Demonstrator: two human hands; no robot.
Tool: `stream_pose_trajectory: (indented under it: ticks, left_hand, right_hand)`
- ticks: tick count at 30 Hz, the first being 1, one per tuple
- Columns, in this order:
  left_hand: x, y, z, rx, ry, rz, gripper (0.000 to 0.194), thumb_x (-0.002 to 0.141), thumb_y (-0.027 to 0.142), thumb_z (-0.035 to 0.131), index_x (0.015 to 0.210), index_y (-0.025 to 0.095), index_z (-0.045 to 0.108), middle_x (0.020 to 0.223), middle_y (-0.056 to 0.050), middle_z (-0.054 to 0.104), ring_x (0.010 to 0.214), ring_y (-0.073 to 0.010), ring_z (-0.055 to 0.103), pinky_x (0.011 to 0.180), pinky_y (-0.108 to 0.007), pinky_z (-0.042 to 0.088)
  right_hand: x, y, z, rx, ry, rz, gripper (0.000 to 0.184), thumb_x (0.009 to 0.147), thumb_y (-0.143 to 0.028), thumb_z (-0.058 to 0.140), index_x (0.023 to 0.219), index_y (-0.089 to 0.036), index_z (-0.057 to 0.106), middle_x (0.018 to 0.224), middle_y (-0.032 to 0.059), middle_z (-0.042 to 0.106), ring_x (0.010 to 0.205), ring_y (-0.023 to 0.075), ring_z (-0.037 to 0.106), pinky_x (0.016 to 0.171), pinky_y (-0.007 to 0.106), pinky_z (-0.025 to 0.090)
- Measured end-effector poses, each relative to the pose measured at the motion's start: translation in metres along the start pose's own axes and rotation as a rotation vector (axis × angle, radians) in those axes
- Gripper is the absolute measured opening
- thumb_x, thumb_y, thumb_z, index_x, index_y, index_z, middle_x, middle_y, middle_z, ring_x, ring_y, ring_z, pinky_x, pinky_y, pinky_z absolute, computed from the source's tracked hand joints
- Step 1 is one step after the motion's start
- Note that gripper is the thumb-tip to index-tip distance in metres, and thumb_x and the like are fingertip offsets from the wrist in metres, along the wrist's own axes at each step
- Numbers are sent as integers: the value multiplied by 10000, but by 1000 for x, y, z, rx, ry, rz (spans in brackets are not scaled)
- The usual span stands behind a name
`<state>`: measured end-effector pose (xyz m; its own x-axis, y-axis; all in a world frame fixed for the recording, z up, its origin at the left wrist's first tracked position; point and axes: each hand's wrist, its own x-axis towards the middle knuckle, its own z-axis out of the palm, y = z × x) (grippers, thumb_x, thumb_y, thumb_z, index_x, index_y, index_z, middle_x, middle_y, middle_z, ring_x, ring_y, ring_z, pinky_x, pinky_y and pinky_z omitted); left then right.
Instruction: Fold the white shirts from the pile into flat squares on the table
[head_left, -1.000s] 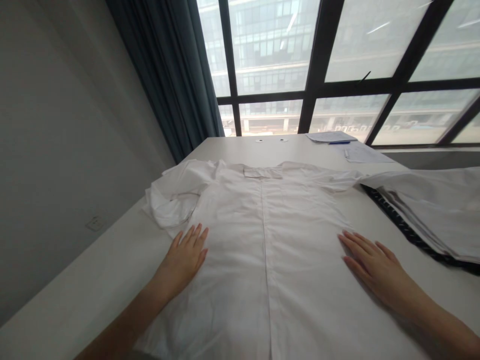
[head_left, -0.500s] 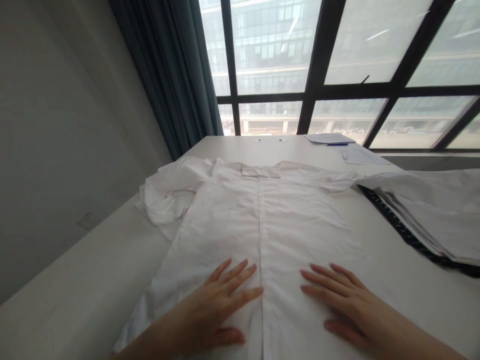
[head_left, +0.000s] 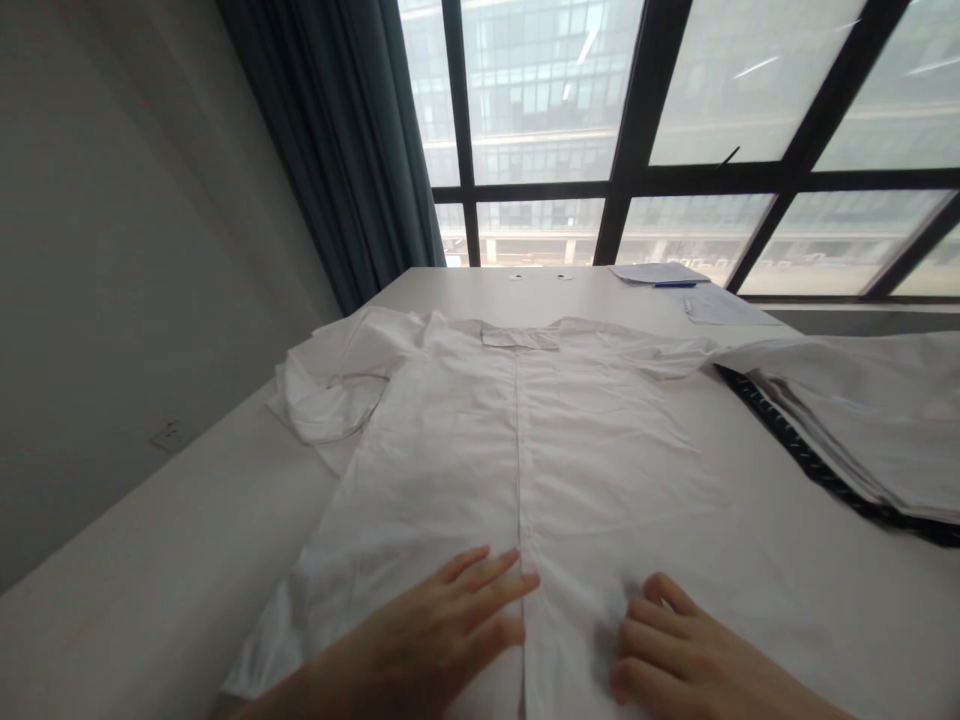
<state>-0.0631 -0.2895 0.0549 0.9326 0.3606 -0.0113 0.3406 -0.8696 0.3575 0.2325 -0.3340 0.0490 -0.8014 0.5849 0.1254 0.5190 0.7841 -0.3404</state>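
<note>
A white shirt (head_left: 450, 430) lies spread over the table, its collar (head_left: 520, 339) at the far end and its front strip running toward me. Over the lower left part of the shirt, my left hand (head_left: 450, 625) is open, fingers stretched toward the front strip. My right hand (head_left: 671, 640) is closed above the lower right part, its fingers curled inward. A blurred shadow falls on the cloth beside it. What lies inside those curled fingers, if anything, is hidden.
A pile of white cloth (head_left: 885, 430) rests on a black-edged base (head_left: 810, 460) at the right. Papers (head_left: 660, 273) and a blue pen (head_left: 675, 285) lie at the table's far right. A dark curtain (head_left: 352, 140) and windows stand behind; a wall is at the left.
My right hand has curled its spread fingers and pulled slightly back toward me. The left has slid a little nearer too, its fingers closer together. The shirt looks nearly unchanged.
</note>
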Motion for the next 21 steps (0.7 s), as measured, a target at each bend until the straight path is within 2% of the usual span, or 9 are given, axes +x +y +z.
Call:
stream_pose_trajectory:
  ticks: [3, 8, 11, 13, 15, 18, 21]
  left_hand:
    - [1, 5, -1, 68, 25, 26, 270, 835, 243, 662, 1079, 176, 567, 1511, -97, 408, 1420, -280, 320, 1182, -392, 261]
    - [1, 7, -2, 95, 46, 56, 233, 844, 361, 666, 960, 180, 579, 1497, -98, 429, 1415, -308, 322, 1166, -413, 299]
    - [2, 8, 2, 54, 59, 27, 164, 829, 229, 651, 968, 184, 577, 1472, -86, 466, 1422, -301, 307, 1166, -408, 303]
    - [3, 7, 5, 16, 67, 2, 196, 790, 89, 604, 959, 181, 566, 1455, -84, 486, 1433, -289, 284, 1167, -398, 304]
    - [2, 6, 6, -50, 89, -15, 238, 765, 23, 567, 943, 181, 548, 1466, -93, 469, 1447, -277, 251, 1164, -387, 310]
    - [0, 3, 5, -200, 125, -74, 200, 805, 39, 558, 934, 189, 529, 1515, -104, 392, 1458, -261, 225, 1145, -371, 339]
    - [-3, 0, 1, -318, 108, -146, 102, 875, 116, 563, 938, 196, 548, 1544, -87, 342, 1462, -253, 215, 1138, -377, 345]
  right_hand:
    - [0, 2, 1, -15, -1, -24, 192, 966, -204, 439, 792, -223, 520, 765, -11, 630, 717, 146, 577, 895, 328, 367]
    - [1, 2, -1, 26, -9, -39, 202, 954, -195, 432, 758, -218, 477, 725, -10, 604, 706, 135, 548, 896, 329, 369]
    - [1, 2, -7, 132, -14, -20, 191, 947, -175, 410, 785, -219, 502, 724, -1, 595, 729, 134, 559, 910, 345, 388]
    - [2, 3, -11, 231, -7, -3, 153, 934, -177, 436, 812, -219, 518, 751, 9, 598, 773, 141, 576, 922, 369, 398]
    - [2, 4, -15, 314, 2, 8, 113, 924, -190, 481, 825, -219, 528, 783, 19, 604, 811, 150, 584, 924, 389, 407]
    - [2, 6, -18, 386, -6, 17, 90, 922, -199, 516, 840, -219, 548, 822, 31, 619, 844, 159, 586, 930, 403, 414]
    - [2, 6, -17, 416, -38, 4, 87, 920, -186, 512, 864, -218, 570, 859, 40, 637, 865, 162, 587, 929, 397, 419]
